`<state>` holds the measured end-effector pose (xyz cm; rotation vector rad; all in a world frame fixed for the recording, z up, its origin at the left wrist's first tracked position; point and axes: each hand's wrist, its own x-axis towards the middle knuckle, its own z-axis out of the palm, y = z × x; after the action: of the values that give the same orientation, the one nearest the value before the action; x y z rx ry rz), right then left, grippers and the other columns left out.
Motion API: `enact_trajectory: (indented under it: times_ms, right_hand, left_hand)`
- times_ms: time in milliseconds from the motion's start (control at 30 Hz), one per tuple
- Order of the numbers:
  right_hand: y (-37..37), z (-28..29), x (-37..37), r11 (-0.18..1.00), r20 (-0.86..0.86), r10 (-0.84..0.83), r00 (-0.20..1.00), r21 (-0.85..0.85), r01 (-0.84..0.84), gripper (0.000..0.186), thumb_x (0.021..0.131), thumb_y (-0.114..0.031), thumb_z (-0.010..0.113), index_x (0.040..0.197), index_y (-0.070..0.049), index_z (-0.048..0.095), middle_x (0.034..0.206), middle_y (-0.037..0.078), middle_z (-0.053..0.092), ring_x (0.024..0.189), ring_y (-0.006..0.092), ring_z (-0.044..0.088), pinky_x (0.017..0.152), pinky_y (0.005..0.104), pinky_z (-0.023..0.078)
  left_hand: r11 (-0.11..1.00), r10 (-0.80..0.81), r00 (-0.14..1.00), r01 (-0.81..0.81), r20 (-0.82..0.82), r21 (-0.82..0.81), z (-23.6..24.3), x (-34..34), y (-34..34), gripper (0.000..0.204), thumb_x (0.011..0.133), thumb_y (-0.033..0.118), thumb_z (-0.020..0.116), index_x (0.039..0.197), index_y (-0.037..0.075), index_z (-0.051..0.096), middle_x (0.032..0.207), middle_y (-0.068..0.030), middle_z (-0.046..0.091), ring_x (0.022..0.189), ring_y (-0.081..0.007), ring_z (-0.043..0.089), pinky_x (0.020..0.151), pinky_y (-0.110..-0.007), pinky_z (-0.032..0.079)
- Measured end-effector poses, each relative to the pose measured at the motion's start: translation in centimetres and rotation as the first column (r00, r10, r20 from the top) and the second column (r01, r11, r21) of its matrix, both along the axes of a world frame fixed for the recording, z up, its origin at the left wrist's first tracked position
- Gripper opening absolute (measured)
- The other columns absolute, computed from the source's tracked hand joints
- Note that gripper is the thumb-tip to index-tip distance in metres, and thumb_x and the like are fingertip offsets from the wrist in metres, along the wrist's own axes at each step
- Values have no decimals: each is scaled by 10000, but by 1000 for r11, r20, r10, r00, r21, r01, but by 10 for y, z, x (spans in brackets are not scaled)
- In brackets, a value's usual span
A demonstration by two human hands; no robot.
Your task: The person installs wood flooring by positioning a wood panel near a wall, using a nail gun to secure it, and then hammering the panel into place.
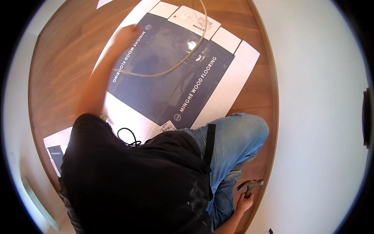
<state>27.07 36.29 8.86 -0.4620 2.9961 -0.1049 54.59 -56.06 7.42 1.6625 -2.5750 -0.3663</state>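
My left hand (126, 37) reaches over the upper left of a flattened dark-blue and white cardboard sheet (163, 101) on the wood floor; its fingers are blurred and I cannot make out whether it holds anything. A pale, thin flexible hose (167, 71) curves across the sheet, partly out of sight behind my left forearm. My right hand (244, 201) grips the handle of a hammer (250, 184) low on the floor beside my bent legs, close to the wall at the right.
Brown wood flooring (62, 85) runs between pale walls (319, 117) on both sides. Another piece of cardboard (54, 154) lies at the lower left, and a white piece shows at the top left. A black cord (126, 134) loops near my waist.
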Motion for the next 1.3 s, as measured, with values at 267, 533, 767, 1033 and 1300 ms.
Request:
enact_trajectory:
  times_ms: [267, 533, 767, 1033, 1300]
  right_hand:
    - [-119, 33, -17, 968, -65, 168, 984, -178, -177, 218, 828, -137, 749, 956, -3, 634, 704, 171, 584, 607, 384, 580, 591, 468, 483]
    - [-220, 79, -51, 882, -59, 360, 931, -304, -360, 257, 750, -96, 755, 957, -17, 623, 649, 82, 485, 522, 217, 479, 499, 351, 415]
    - [-516, 93, -173, 744, 33, 613, 789, -359, -563, 276, 841, -78, 781, 1076, -36, 643, 802, 120, 599, 641, 307, 567, 598, 393, 500]
    - [-818, -75, -218, 468, 196, 884, 424, -388, -794, 397, 927, -233, 740, 1277, -66, 655, 1122, 166, 631, 1071, 387, 624, 893, 459, 537]
    - [-883, -127, -194, 312, 312, 927, 207, -339, -887, 448, 923, -241, 752, 1320, -85, 616, 1148, 174, 624, 1124, 381, 603, 943, 479, 527]
  left_hand:
    - [891, -269, 785, 423, -558, 166, -120, -270, 96, 348, 1065, 276, 503, 1275, 50, 664, 1099, -221, 744, 1026, -413, 714, 912, -495, 558]
    - [810, 585, 811, -584, 2, 54, -211, -1, -195, 409, 1032, 214, 484, 1342, -30, 589, 1251, -244, 721, 1162, -417, 699, 990, -504, 559]
    - [917, 395, 902, -397, -174, 26, -180, -80, -111, 322, 1110, 342, 418, 1303, 193, 628, 1084, -219, 751, 1039, -451, 702, 882, -546, 540]
    - [885, 459, 877, -465, -141, -14, -176, -63, -115, 275, 1104, 326, 437, 1245, 235, 655, 966, -127, 761, 932, -378, 722, 797, -515, 552]
    - [883, 468, 874, -466, -131, 45, -166, -67, -116, 239, 1098, 272, 455, 1213, 224, 660, 965, -87, 741, 943, -328, 709, 816, -468, 553]
